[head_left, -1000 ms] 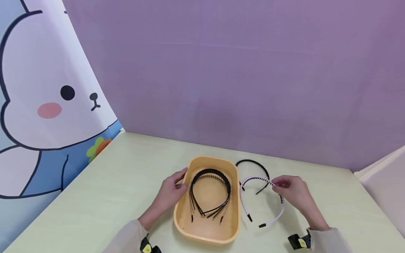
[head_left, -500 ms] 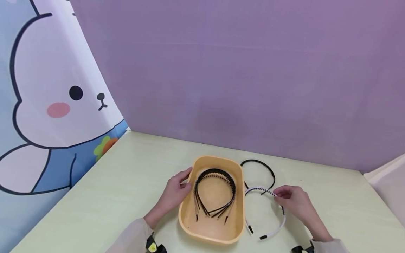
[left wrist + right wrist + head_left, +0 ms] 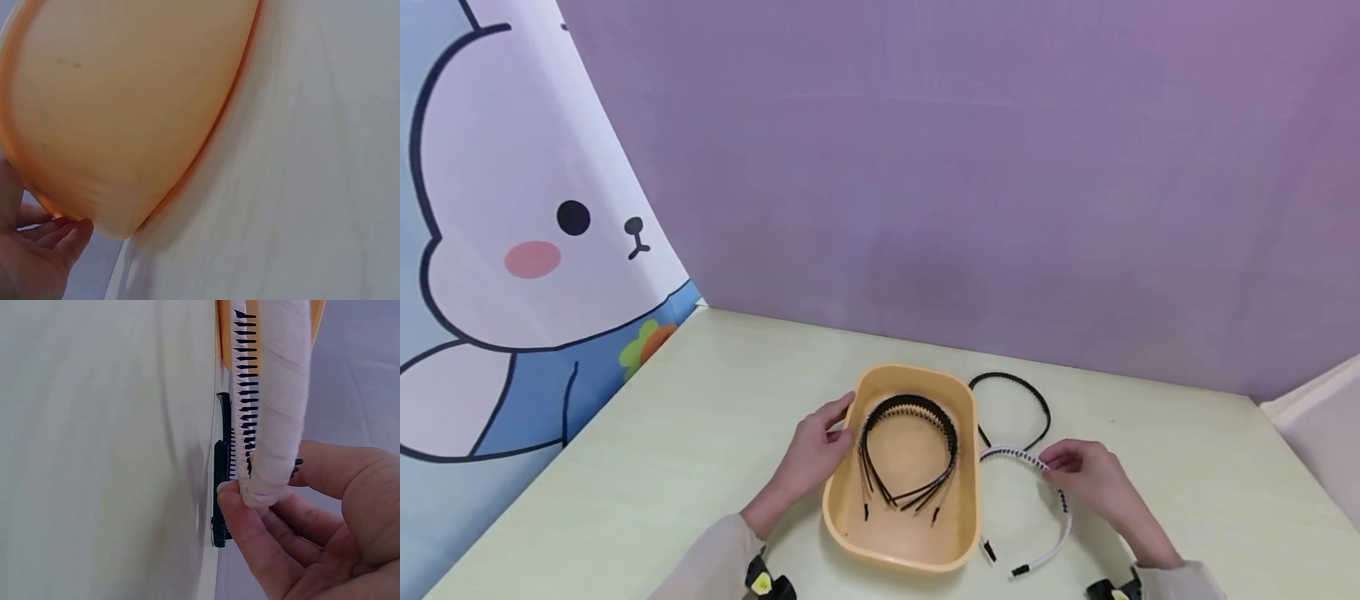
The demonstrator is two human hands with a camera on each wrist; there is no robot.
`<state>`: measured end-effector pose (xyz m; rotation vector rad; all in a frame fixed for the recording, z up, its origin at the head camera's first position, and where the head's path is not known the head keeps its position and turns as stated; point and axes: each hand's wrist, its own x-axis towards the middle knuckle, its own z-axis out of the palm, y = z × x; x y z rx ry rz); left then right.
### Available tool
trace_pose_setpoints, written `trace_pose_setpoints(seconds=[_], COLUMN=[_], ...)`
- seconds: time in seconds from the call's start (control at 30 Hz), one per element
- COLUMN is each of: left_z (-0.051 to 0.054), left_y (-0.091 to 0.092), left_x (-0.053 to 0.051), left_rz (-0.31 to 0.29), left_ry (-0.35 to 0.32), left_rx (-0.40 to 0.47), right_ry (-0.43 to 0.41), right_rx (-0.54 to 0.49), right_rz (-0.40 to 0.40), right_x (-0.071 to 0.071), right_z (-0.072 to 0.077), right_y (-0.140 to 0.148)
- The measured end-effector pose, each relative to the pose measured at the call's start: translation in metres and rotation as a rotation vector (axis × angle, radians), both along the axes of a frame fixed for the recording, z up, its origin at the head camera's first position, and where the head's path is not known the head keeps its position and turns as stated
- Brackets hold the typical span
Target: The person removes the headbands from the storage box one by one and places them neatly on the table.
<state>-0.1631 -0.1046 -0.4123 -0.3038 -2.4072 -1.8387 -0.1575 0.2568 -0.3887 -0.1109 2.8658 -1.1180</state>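
Note:
My left hand (image 3: 815, 446) grips the left rim of a yellow-orange plastic basin (image 3: 910, 550); the left wrist view shows its fingers (image 3: 75, 240) at the wall. Several headbands (image 3: 912, 406), mostly black and toothed, lie nested inside. To the right of the basin, my right hand (image 3: 1086, 475) pinches a white headband (image 3: 1051, 554) with black inner teeth, its ends towards me. The right wrist view shows thumb and fingers (image 3: 240, 509) round its band, above the table. A black headband (image 3: 1037, 398) lies beyond it, beside the basin, its left part hidden by the rim.
The pale table (image 3: 737, 358) reaches back to a purple cloth wall (image 3: 880, 208). A panel with a cartoon rabbit (image 3: 497, 208) stands along the left, and a white surface (image 3: 1318, 433) rises at the right edge.
My right hand has brought the white headband towards me, off its overlap with the black headband. My left hand keeps its hold on the basin; the head view has shifted slightly.

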Motion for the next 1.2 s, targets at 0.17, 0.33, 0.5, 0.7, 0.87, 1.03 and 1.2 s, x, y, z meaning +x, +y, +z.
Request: trace_pose_setpoints(seconds=[0.17,0.33,0.5,0.7,0.87,1.03,1.2], left_z=[-0.0001,0.0009,0.0029,0.0027,0.0007,-0.0006,0.0001], left_y=[-0.0003,0.0000,0.0003,0.0000,-0.0004,-0.0007,-0.0005], left_x=[0.0003,0.0016,0.0017,0.0011,0.0002,0.0002,0.0001], left_rz=[0.004,0.002,0.001,0.004,0.002,-0.002,0.003], left_ry=[0.004,-0.002,-0.002,-0.001,0.008,0.009,0.012], left_rx=[0.007,0.009,0.009,0.003,0.006,0.008,0.010], right_ry=[-0.015,-0.037,-0.018,-0.013,-0.007,-0.016,-0.023], right_rx=[-0.003,-0.021,-0.002,0.046,0.061,0.035,0.014], right_rz=[0.003,0.012,0.032,0.048,0.069,0.084,0.097], right_x=[0.0002,0.0017,-0.0005,-0.0026,-0.0031,-0.0024,-0.0023], right_z=[-0.0006,-0.0035,-0.0051,-0.0055,-0.0070,-0.0091,-0.0082], right_y=[-0.0010,-0.0012,-0.0008,-0.0005,0.0006,0.0015,0.0007])
